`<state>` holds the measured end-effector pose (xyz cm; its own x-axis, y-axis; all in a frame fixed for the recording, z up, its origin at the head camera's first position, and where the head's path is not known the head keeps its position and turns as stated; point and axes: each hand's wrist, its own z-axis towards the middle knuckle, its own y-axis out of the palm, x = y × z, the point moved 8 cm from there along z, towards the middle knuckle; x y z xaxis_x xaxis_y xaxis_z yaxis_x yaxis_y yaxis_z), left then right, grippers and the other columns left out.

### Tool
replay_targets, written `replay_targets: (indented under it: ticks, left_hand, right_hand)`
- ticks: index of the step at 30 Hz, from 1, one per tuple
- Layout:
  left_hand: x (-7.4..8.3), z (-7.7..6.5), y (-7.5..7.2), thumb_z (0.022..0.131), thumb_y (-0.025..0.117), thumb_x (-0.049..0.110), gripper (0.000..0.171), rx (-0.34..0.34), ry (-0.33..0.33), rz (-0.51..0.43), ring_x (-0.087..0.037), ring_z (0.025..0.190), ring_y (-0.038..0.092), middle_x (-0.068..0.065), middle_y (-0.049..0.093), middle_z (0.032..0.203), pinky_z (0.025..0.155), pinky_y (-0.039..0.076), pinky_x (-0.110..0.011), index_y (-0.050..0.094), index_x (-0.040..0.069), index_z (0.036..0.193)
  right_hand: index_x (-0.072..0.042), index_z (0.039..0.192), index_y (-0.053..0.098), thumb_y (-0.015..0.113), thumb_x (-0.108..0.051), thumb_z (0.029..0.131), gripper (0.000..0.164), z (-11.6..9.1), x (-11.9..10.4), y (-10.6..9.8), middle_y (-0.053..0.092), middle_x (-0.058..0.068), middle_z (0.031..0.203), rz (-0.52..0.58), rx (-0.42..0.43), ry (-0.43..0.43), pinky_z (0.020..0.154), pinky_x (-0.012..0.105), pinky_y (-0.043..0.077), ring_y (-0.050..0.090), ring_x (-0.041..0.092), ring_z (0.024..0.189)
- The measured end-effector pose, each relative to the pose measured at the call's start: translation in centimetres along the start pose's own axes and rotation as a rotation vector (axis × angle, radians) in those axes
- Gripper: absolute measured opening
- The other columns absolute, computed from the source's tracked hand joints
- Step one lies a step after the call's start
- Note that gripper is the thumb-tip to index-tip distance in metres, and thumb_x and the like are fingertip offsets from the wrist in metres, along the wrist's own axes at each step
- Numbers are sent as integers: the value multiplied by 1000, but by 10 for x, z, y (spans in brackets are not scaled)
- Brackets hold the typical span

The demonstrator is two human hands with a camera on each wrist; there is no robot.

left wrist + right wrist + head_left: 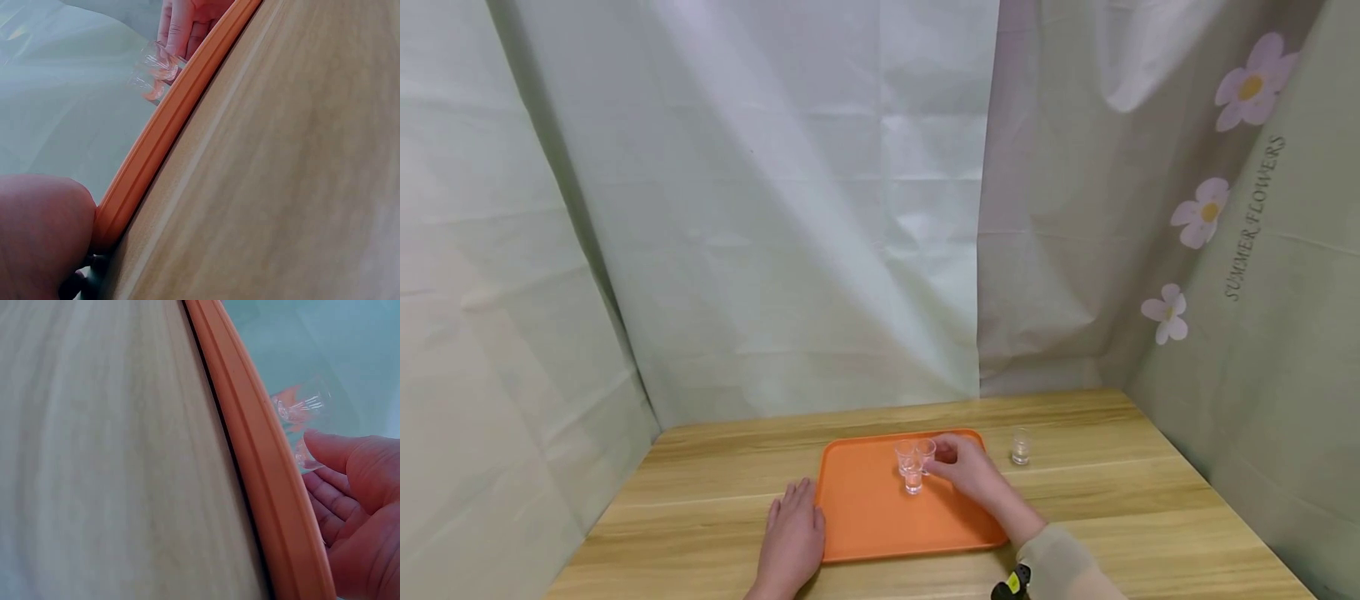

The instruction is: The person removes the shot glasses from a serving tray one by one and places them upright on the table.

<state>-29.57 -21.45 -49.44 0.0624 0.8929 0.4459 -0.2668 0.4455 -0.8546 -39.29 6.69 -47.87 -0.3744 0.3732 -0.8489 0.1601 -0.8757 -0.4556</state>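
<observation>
An orange tray [865,521] lies on the wooden table, with three small clear shot glasses grouped on it. One glass [913,482] is at the front and another [905,455] at the back left. My right hand [968,472] pinches the back-right glass [927,451] between thumb and fingers. In the right wrist view the thumb [331,450] reaches toward a glass behind the tray's rim [250,431]. My left hand [792,533] rests at the tray's left edge, fingers extended forward; its wrist view shows part of that hand [44,231] against the rim.
A fourth shot glass [1020,448] stands on the table [1090,475], right of the tray. Pale cloth [820,250] hangs behind the table and along both sides, with printed flowers [1201,213] on the right. A black and yellow item [1013,582] sits by the right sleeve [1060,558].
</observation>
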Motion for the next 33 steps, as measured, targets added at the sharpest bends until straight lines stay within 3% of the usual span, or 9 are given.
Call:
replay_targets:
  ticks: [4, 20, 33]
  left_hand:
    - [-1, 0, 0, 109, 59, 9, 47, 3, 2, -1, -57, 151, 43, -35, 55, 156, 124, 28, -76, 57, -15, 149]
    - [0, -1, 1, 109, 59, 9, 47, -8, -2, 4, -57, 151, 43, -35, 54, 157, 124, 27, -75, 57, -15, 150]
    - [1, -1, 0, 109, 58, 10, 47, -15, -5, 7, -56, 152, 42, -34, 54, 157, 124, 26, -75, 56, -14, 150]
  right_hand:
    - [-2, 111, 76, 85, -7, 97, 17, 0, 0, 1, 76, 4, 104, -1, 7, 10, 81, 28, 58, 68, 17, 93]
    - [-4, 106, 74, 86, -10, 97, 15, -4, -3, 0, 74, 2, 97, -1, 41, 3, 77, 26, 56, 67, 17, 89]
    - [-11, 106, 76, 88, -17, 97, 16, -14, -10, -30, 74, -5, 96, -97, 120, 62, 83, 31, 58, 68, 13, 91]
